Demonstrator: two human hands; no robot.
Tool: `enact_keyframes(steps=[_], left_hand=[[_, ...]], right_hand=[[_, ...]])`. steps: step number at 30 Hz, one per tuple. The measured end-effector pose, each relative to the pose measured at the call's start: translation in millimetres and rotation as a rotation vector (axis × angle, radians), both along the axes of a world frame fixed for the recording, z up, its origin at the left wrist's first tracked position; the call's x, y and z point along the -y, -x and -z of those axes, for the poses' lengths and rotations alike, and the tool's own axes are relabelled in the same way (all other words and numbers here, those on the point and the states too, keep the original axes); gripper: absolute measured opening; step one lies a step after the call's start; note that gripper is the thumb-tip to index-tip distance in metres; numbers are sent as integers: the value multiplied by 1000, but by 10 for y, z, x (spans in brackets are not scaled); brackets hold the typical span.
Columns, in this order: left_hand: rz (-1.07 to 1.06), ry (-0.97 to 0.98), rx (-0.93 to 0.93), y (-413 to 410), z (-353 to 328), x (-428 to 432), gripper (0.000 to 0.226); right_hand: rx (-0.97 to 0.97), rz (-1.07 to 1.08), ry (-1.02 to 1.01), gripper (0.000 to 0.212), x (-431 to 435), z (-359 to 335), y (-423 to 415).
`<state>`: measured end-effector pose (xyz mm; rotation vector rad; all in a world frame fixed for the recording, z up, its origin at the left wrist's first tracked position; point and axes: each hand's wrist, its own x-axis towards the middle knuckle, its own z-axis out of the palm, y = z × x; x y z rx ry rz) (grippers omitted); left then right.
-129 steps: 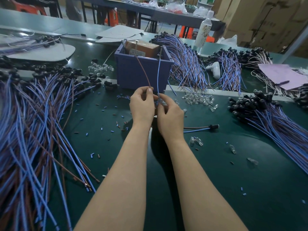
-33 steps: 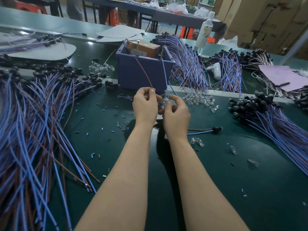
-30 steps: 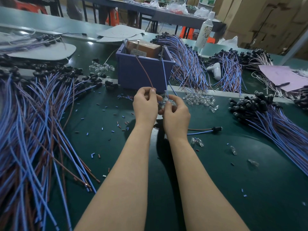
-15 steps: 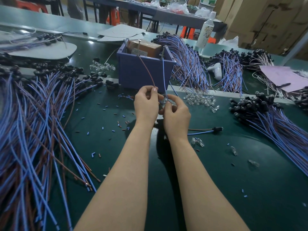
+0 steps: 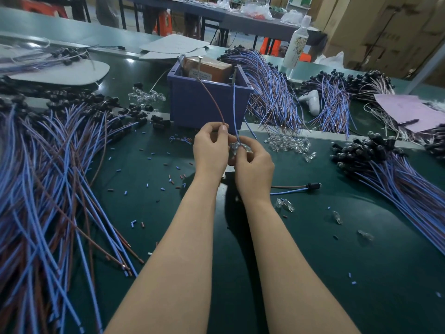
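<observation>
Both hands meet just above the green table [image 5: 313, 273], in front of a purple bin. My left hand [image 5: 210, 150] pinches a brown wire [image 5: 212, 100] that curves up and away toward the bin. My right hand [image 5: 254, 165] pinches a blue wire [image 5: 234, 109] rising straight up, together with a small clear plastic piece [image 5: 237, 147] between the two hands. The wires' lower ends are hidden behind my fingers.
The purple bin [image 5: 204, 104] holds a brown box. Large bundles of blue and brown wires [image 5: 43, 189] lie left; more bundles [image 5: 397, 179] lie right and behind the bin. Clear pieces [image 5: 286, 143], one finished lead [image 5: 296, 188], wire offcuts, a white bottle [image 5: 296, 44].
The hands have stayed almost in place. The brown wire's free end has swung slightly, and the fingers have shifted a little around the clear piece.
</observation>
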<state>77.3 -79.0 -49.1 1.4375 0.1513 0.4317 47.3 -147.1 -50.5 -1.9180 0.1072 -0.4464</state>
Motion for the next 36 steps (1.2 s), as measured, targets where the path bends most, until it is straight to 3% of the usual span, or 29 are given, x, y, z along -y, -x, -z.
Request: enact_keyframes(steps=[7, 12, 14, 16, 19, 21, 22, 24, 26, 32, 36], left_hand=[[66, -22, -17, 46, -117, -19, 21], [-338, -55, 17, 201, -219, -258, 20], [-516, 37, 13, 245, -228, -429, 26], [-614, 97, 20, 288, -228, -550, 50], [-681, -170, 68, 381, -265, -487, 50], [-561, -482, 160, 396, -280, -328, 33], [-376, -598, 179, 376, -287, -232, 26], [74, -741, 77, 344, -285, -25, 20], [327, -899, -64, 314, -217, 139, 21], [295, -1156, -174, 226, 30, 250, 25], [235, -1191, -187, 190, 49, 241, 25]], right_hand=[[-5, -91, 76, 27, 13, -52, 51], [64, -64, 254, 22, 95, -167, 83], [-56, -27, 404, 25, 220, -220, 54], [-308, -55, 614, 30, 372, -256, 41], [-496, -153, 718, 33, 492, -251, 69], [-458, -198, 685, 32, 514, -240, 61], [-425, -214, 673, 33, 527, -245, 49], [-344, -212, 627, 35, 563, -254, 24], [-289, -172, 546, 35, 608, -235, 8], [-230, -90, 73, 27, 638, -62, -31], [-175, -50, 106, 17, 600, -34, -68]])
